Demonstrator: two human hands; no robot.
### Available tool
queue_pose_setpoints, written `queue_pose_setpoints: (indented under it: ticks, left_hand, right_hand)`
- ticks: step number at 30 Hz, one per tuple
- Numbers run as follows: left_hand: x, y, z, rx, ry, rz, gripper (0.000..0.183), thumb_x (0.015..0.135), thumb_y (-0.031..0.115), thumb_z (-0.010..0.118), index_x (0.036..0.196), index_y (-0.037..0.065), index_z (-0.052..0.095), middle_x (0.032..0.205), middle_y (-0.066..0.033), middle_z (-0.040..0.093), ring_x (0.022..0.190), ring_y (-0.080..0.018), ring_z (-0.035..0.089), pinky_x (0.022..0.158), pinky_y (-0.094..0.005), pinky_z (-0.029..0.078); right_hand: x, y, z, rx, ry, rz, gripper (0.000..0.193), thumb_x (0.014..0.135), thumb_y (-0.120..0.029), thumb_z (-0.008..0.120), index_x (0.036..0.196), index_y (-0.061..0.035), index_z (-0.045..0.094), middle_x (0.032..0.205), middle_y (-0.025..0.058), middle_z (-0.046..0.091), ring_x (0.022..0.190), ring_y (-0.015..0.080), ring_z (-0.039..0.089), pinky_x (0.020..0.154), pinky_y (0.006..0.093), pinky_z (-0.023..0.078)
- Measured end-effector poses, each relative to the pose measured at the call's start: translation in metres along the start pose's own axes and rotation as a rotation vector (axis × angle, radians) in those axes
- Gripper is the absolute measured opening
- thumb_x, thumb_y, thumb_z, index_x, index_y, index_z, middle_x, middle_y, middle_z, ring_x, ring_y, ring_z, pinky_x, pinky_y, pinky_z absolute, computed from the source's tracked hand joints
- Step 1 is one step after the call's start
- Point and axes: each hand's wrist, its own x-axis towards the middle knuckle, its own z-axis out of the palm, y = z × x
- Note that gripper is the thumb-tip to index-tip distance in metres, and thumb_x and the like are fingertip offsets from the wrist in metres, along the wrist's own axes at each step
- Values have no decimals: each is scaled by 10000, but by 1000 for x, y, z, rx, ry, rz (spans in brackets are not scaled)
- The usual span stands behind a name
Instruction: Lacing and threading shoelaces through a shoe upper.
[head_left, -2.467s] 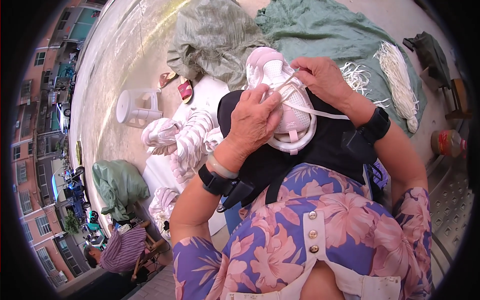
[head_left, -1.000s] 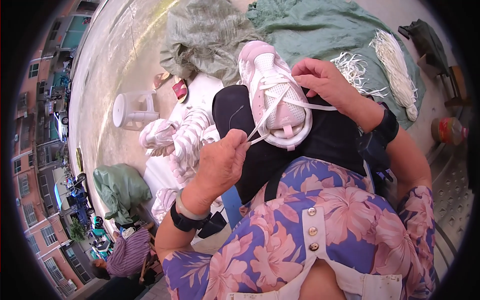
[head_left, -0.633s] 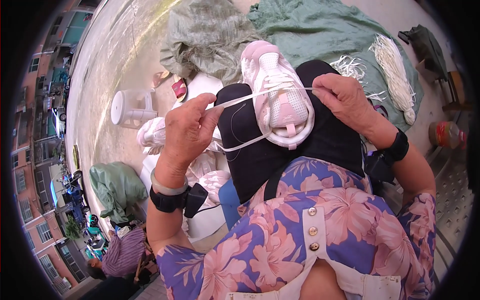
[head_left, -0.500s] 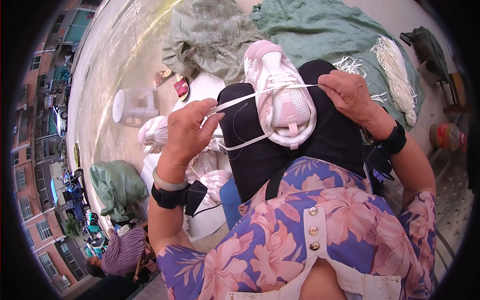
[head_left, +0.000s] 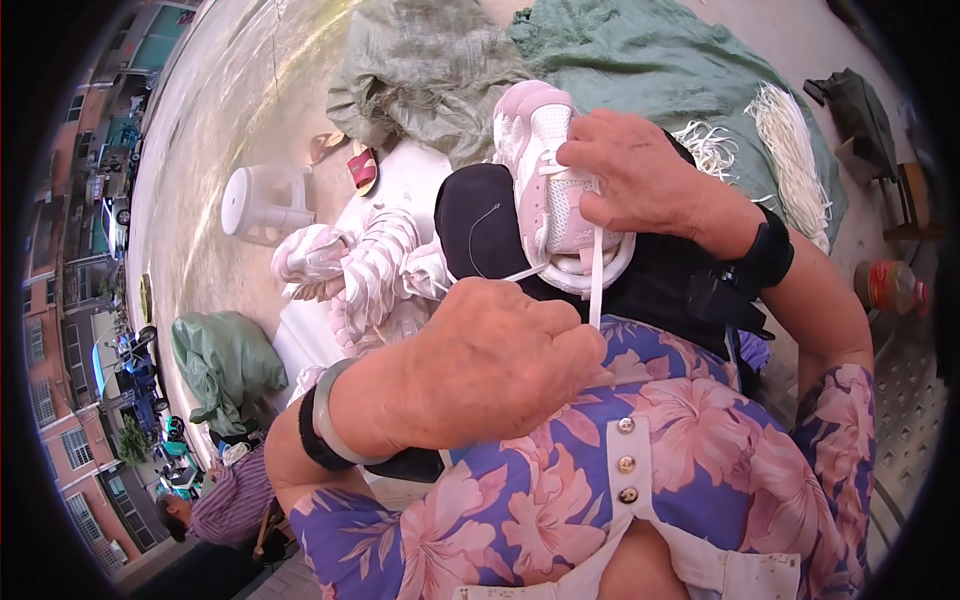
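A pink and white sneaker (head_left: 533,130) lies across my black-trousered lap, toe pointing away and heel toward me. My left hand (head_left: 490,365) is closed in front of my chest, gripping a white shoelace (head_left: 597,278) that runs taut up to the sneaker's lacing. Over the sneaker's right side, my right hand (head_left: 640,180) has its fingers curled onto the lacing and upper, with the thumb near the tongue; the fingertips partly hide the eyelets. Another stretch of white lace trails left from the sneaker's collar and passes behind my left hand.
Several pink and white sneakers (head_left: 375,265) are piled left of my lap. A white plastic stool (head_left: 262,203), red sandals (head_left: 363,168) and a green sack (head_left: 225,370) lie beyond. Bundled white laces (head_left: 790,150) rest on green sheeting (head_left: 620,60). Another person (head_left: 230,500) sits at lower left.
My left hand has pulled the lace toward my chest, moving right and nearer. My right hand has moved left from beside the sneaker onto its lacing.
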Motion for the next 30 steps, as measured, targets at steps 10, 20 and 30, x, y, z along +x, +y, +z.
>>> queue_pose_setpoints:
  ticks: [10, 20, 30]
  left_hand:
    - [-7, -3, 0, 21, -70, -87, 175, 703, 132, 711, 740, 82, 547, 575, -34, 463, 470, -221, 492, 425, -331, 361]
    - [-76, -33, -17, 283, 97, -492, 101, 731, 107, 690, 764, 90, 596, 566, -69, 501, 515, -248, 539, 473, -353, 406]
    - [-177, -104, 11, 659, 261, -535, 145, 805, 80, 623, 948, 86, 603, 702, -84, 572, 613, -278, 572, 530, -367, 435]
  right_hand:
    - [16, -5, 18, -354, 60, -65, 93, 716, -147, 579, 729, -58, 601, 786, 127, 590, 803, 300, 579, 670, 395, 427]
    - [43, -15, -94, -27, -524, 191, 170, 712, -72, 582, 866, 2, 587, 599, 111, 514, 562, 207, 519, 525, 345, 390]
    - [-114, 62, -155, -602, -50, -253, 362, 703, 2, 671, 1047, -12, 561, 720, 89, 583, 586, 254, 539, 551, 346, 399]
